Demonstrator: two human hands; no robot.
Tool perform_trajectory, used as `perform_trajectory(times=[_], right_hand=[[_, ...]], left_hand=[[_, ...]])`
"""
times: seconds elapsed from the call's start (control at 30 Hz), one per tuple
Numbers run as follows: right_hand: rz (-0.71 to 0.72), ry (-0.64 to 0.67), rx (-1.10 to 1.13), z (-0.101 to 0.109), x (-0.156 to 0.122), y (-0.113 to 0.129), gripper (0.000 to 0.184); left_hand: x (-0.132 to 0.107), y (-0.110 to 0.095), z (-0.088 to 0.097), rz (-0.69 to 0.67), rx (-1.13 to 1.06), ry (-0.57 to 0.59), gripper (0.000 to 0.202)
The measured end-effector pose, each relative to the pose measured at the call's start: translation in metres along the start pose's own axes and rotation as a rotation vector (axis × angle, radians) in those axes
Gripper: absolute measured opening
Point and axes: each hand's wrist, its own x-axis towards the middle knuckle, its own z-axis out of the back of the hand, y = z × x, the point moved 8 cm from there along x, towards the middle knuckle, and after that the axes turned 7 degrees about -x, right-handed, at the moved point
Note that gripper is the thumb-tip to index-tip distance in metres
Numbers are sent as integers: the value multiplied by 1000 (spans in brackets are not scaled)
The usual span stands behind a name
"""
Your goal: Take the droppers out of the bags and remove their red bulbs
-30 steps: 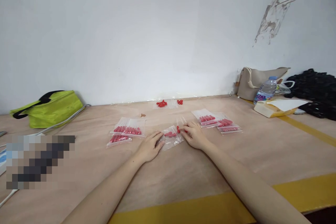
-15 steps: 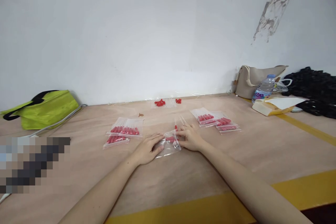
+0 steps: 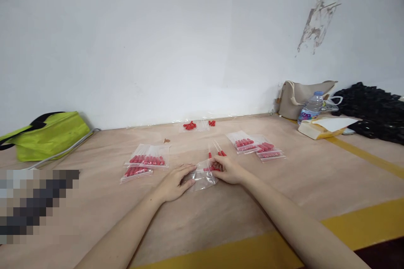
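Left hand [image 3: 176, 181]: thumb and fingers spread, resting at the left edge of a clear bag [image 3: 203, 181]. Right hand [image 3: 229, 170]: fingers curled at the bag's right edge; cannot tell whether they pinch plastic or a red piece. Bag lies on the table [image 3: 195, 222] between both hands; red pieces [image 3: 207, 169] show through it beside the right fingertips. Just beyond those fingers: red-ended sticks [image 3: 223, 153], thin pale stems pointing away. Filled bags [image 3: 154, 160] left of the left hand; more packets [image 3: 244, 143] beyond the right.
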Motion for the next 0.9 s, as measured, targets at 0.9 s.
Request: perform_trajectory(times=[0.9], right_hand=[[7, -482, -519, 36, 6, -14, 17]], left_hand=[[-7, -15, 13, 145, 347, -179, 30]])
